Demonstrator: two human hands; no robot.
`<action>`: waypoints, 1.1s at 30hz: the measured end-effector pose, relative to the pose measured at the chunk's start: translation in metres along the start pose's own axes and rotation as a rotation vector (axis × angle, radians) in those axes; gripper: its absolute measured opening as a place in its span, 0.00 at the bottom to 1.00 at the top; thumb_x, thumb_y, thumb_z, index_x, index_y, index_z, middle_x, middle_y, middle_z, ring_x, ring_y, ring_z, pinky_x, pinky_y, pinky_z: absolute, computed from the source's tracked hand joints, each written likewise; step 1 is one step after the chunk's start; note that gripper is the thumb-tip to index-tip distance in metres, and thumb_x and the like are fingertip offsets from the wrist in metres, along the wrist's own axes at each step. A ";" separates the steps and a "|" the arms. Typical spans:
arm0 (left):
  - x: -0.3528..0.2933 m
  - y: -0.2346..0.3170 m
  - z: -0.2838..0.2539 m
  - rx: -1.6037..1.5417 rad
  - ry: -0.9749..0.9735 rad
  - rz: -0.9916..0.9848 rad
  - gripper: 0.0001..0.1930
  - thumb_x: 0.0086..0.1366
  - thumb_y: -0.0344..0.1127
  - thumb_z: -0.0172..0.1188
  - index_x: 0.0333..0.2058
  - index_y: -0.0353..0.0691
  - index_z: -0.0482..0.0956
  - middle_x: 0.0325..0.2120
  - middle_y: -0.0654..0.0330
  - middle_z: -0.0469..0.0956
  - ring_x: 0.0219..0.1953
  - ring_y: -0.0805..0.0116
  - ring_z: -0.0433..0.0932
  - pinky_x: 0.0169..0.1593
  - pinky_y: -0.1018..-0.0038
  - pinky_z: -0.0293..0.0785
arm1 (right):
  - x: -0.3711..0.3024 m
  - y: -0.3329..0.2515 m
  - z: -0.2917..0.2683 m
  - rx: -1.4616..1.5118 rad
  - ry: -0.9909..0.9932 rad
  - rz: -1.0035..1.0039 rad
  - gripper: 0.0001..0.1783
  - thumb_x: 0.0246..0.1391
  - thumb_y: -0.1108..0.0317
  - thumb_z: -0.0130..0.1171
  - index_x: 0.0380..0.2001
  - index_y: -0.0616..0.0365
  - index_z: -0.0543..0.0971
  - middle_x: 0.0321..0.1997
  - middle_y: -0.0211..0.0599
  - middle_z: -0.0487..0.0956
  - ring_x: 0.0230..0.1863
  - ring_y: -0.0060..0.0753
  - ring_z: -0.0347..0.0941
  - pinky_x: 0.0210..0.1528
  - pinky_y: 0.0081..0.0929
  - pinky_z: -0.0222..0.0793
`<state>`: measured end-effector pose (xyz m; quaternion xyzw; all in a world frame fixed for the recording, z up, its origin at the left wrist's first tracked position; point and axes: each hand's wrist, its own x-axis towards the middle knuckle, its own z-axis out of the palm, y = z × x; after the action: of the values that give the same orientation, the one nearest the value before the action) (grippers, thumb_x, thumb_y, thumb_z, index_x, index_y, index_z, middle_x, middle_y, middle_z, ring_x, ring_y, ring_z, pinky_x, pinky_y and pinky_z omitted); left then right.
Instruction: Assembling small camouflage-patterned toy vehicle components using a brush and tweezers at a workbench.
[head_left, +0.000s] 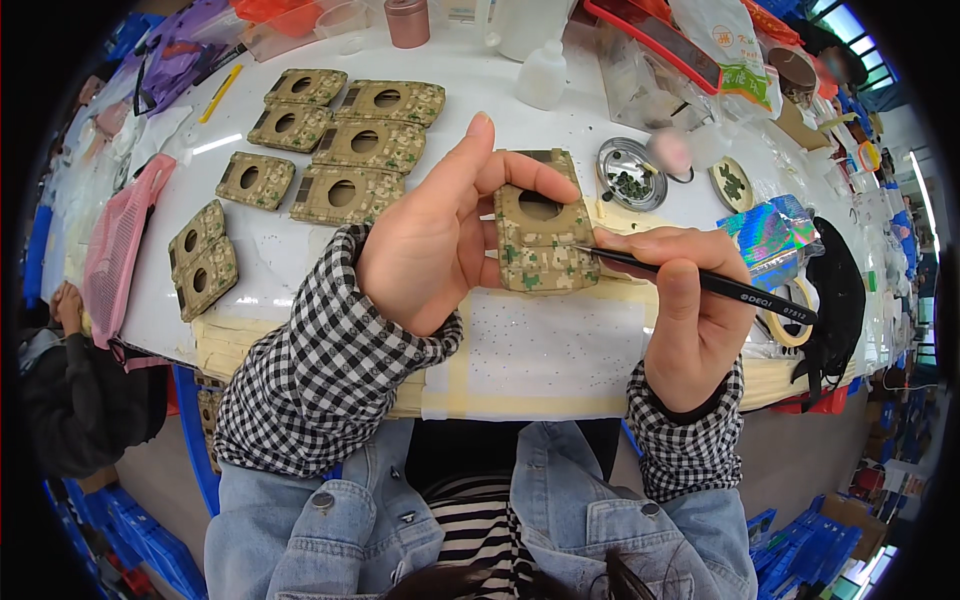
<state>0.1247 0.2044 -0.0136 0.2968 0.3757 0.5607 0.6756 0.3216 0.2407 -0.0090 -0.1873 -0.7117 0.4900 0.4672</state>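
Note:
My left hand (425,235) holds up a camouflage-patterned, padded-looking case (545,265) by its left side, fingers behind and along it. The case has a round opening in its upper part. Pinched in my right hand (700,300) is a pair of black pointed tweezers (735,288), tips touching the case just below the opening. Whether a small piece sits between the tips is too small to tell. Behind my right hand, a round metal dish (603,172) holds small dark green pieces (628,187). Beside it lies a pale dish (719,184) with more green pieces.
Several matching camouflage cases (335,148) lie at left. Beneath my hands is a white sheet (540,350) with tiny dark specks. A white bottle (543,76) and red-edged phone (665,48) are farther back. A pink mesh basket (122,245) stands left, near another person (80,400).

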 end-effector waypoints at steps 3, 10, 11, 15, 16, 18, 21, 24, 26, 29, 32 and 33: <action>0.000 0.000 0.000 -0.002 -0.005 -0.002 0.36 0.70 0.62 0.29 0.44 0.33 0.74 0.39 0.55 0.74 0.40 0.69 0.76 0.44 0.72 0.77 | 0.000 0.000 0.000 -0.003 0.000 0.000 0.08 0.63 0.73 0.49 0.38 0.68 0.72 0.40 0.43 0.76 0.47 0.35 0.76 0.52 0.27 0.69; 0.001 -0.001 -0.002 0.009 -0.018 0.006 0.36 0.70 0.63 0.29 0.44 0.34 0.74 0.39 0.55 0.74 0.40 0.70 0.76 0.43 0.73 0.77 | 0.000 0.000 0.000 -0.007 0.011 0.000 0.08 0.63 0.72 0.50 0.38 0.68 0.72 0.40 0.44 0.76 0.46 0.34 0.76 0.51 0.26 0.69; 0.000 -0.001 -0.002 0.011 -0.018 0.004 0.36 0.70 0.63 0.29 0.44 0.33 0.74 0.39 0.55 0.74 0.40 0.70 0.76 0.43 0.73 0.77 | 0.000 0.000 0.000 -0.010 0.010 0.003 0.08 0.63 0.71 0.50 0.38 0.68 0.72 0.40 0.44 0.76 0.46 0.33 0.76 0.51 0.26 0.69; -0.001 0.002 -0.001 0.001 -0.022 -0.022 0.35 0.70 0.61 0.28 0.45 0.34 0.73 0.41 0.54 0.74 0.43 0.68 0.76 0.47 0.71 0.75 | 0.000 -0.001 0.001 0.040 0.033 0.034 0.09 0.63 0.71 0.50 0.38 0.68 0.72 0.40 0.44 0.77 0.46 0.31 0.75 0.51 0.25 0.69; -0.001 0.004 -0.002 0.002 -0.033 -0.035 0.34 0.71 0.60 0.27 0.46 0.34 0.72 0.43 0.53 0.75 0.46 0.67 0.76 0.51 0.70 0.73 | 0.000 -0.002 0.001 0.044 0.033 0.035 0.09 0.63 0.70 0.50 0.38 0.68 0.72 0.40 0.45 0.77 0.46 0.31 0.75 0.51 0.25 0.69; -0.002 0.004 -0.002 -0.002 -0.039 -0.049 0.33 0.72 0.58 0.26 0.47 0.34 0.71 0.45 0.53 0.76 0.49 0.66 0.75 0.55 0.69 0.72 | 0.000 -0.002 0.001 0.037 0.022 0.028 0.09 0.63 0.70 0.50 0.38 0.68 0.72 0.40 0.45 0.77 0.46 0.31 0.75 0.51 0.25 0.69; -0.002 0.004 -0.001 -0.008 -0.032 -0.044 0.33 0.72 0.58 0.26 0.48 0.33 0.71 0.45 0.53 0.76 0.49 0.67 0.75 0.55 0.69 0.72 | 0.001 0.000 0.000 0.018 -0.001 0.009 0.09 0.63 0.70 0.50 0.38 0.68 0.72 0.41 0.45 0.77 0.46 0.31 0.75 0.52 0.25 0.68; -0.002 0.004 -0.001 -0.002 -0.034 -0.039 0.33 0.72 0.58 0.26 0.48 0.33 0.71 0.45 0.53 0.76 0.49 0.67 0.76 0.54 0.69 0.72 | 0.001 0.000 0.001 0.010 -0.003 0.001 0.09 0.63 0.70 0.51 0.38 0.68 0.72 0.41 0.44 0.77 0.47 0.31 0.75 0.52 0.25 0.68; -0.002 0.005 -0.001 -0.004 -0.031 -0.046 0.33 0.72 0.58 0.26 0.48 0.33 0.71 0.45 0.53 0.76 0.49 0.67 0.76 0.54 0.69 0.72 | 0.001 -0.001 0.000 -0.015 -0.013 -0.010 0.09 0.63 0.70 0.51 0.38 0.68 0.72 0.41 0.44 0.77 0.46 0.31 0.75 0.51 0.25 0.68; -0.003 0.007 -0.002 0.006 -0.048 -0.058 0.33 0.72 0.58 0.27 0.48 0.33 0.71 0.45 0.53 0.76 0.49 0.67 0.76 0.54 0.69 0.72 | 0.001 -0.001 0.000 -0.034 -0.011 -0.009 0.09 0.63 0.70 0.51 0.38 0.68 0.72 0.40 0.44 0.77 0.46 0.31 0.75 0.51 0.25 0.68; -0.002 0.004 0.001 0.013 0.018 -0.024 0.35 0.70 0.62 0.29 0.45 0.34 0.75 0.40 0.55 0.74 0.41 0.69 0.76 0.46 0.70 0.77 | 0.001 0.000 0.000 -0.029 -0.008 -0.012 0.09 0.63 0.70 0.51 0.38 0.68 0.72 0.40 0.44 0.77 0.46 0.31 0.75 0.52 0.25 0.68; -0.002 0.003 0.001 0.006 0.013 -0.021 0.35 0.70 0.62 0.29 0.45 0.34 0.75 0.40 0.55 0.74 0.41 0.69 0.76 0.46 0.70 0.77 | 0.001 -0.001 0.001 -0.023 -0.006 -0.013 0.09 0.63 0.70 0.51 0.38 0.68 0.72 0.40 0.44 0.77 0.46 0.31 0.75 0.52 0.25 0.68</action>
<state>0.1234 0.2031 -0.0104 0.2912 0.3850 0.5545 0.6779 0.3205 0.2408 -0.0081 -0.1865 -0.7201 0.4791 0.4660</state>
